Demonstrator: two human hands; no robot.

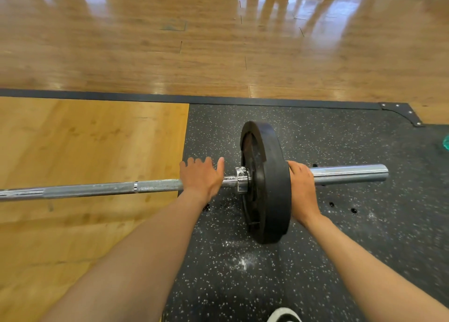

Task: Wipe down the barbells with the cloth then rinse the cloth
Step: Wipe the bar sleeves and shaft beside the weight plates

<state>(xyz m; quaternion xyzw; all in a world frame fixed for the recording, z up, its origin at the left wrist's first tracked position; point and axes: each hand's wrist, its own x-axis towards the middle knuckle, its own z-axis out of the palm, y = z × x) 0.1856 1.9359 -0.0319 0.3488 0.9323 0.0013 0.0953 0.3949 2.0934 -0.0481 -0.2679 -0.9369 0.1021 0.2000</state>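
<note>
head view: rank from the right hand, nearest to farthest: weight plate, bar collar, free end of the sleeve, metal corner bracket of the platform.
From the right hand:
1. weight plate, touching the hand's left side.
2. bar collar, just beyond the plate, left.
3. sleeve end, out to the right.
4. corner bracket, far upper right.

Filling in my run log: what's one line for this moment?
left hand on barbell | right hand on sleeve by plate | no cloth held

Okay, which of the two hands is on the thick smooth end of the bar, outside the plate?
The right hand. It rests on the shiny sleeve just outside the black plate, while the left hand lies on the thinner knurled shaft inside the collar.
</note>
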